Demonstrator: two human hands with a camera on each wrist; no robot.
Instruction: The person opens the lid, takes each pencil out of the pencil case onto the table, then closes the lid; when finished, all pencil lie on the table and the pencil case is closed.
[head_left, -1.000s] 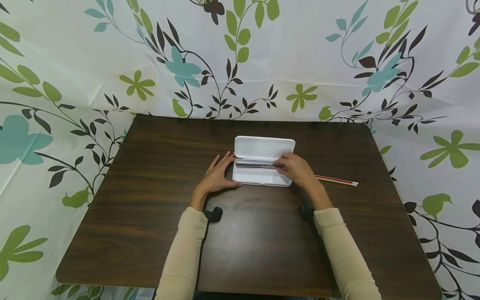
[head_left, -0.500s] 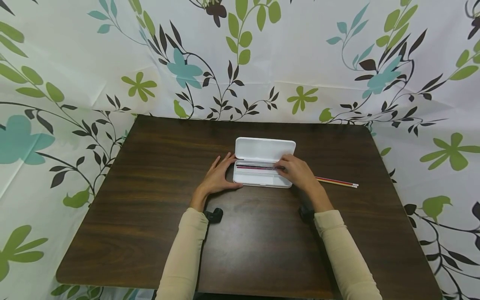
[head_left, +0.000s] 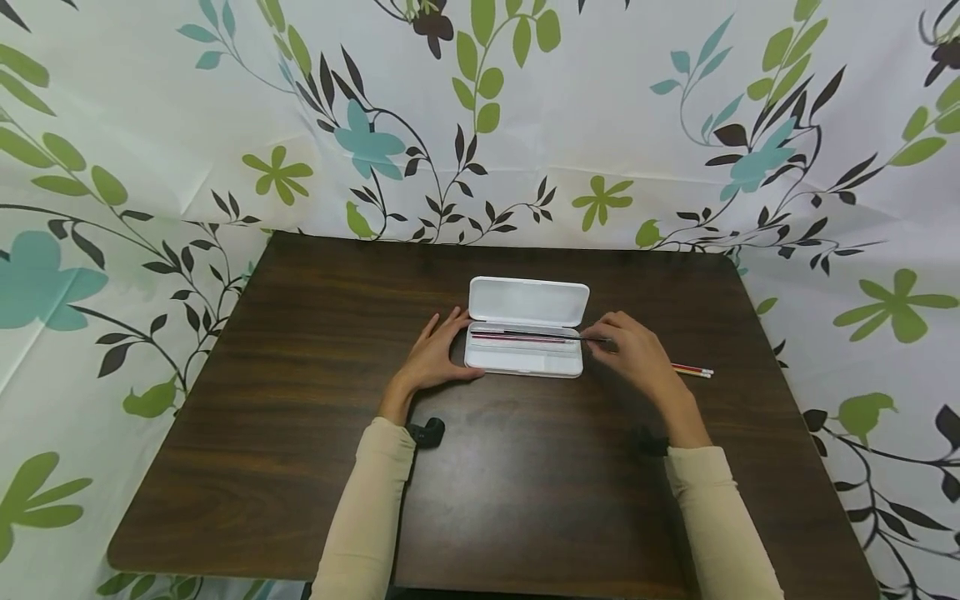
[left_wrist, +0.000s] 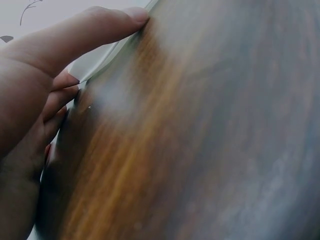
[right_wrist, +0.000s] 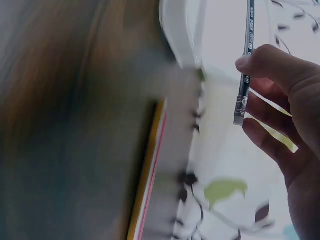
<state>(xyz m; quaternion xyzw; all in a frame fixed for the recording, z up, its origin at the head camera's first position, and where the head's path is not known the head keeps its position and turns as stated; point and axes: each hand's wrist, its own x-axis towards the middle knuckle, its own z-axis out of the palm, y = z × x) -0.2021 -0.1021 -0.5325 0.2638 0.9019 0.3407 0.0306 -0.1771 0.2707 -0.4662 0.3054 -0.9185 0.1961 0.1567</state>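
My right hand point(head_left: 630, 350) pinches a dark pencil point(right_wrist: 244, 82) between thumb and fingers near its eraser end, just right of an open white pencil case point(head_left: 525, 364). The held pencil has pale lettering, a metal band and a grey eraser. Its far part stretches left over the case in the head view. A dark red pencil point(head_left: 517, 338) lies in the case's long slot. At the case's left end, my left hand point(head_left: 431, 358) spreads its fingers, with the thumb point(left_wrist: 100, 30) along the front edge and the index fingertip by the back corner.
Yellow and red striped pencils point(head_left: 693, 371) lie on the dark wooden table point(head_left: 525, 500), right of the case and partly behind my right hand. The case's lid point(head_left: 528, 301) stands raised at the back. A leaf-patterned cloth point(head_left: 480, 183) hangs behind the table.
My right hand has moved right, from over the case to beyond its right end, drawing the dark pencil along. My left hand stays at the case's left end.
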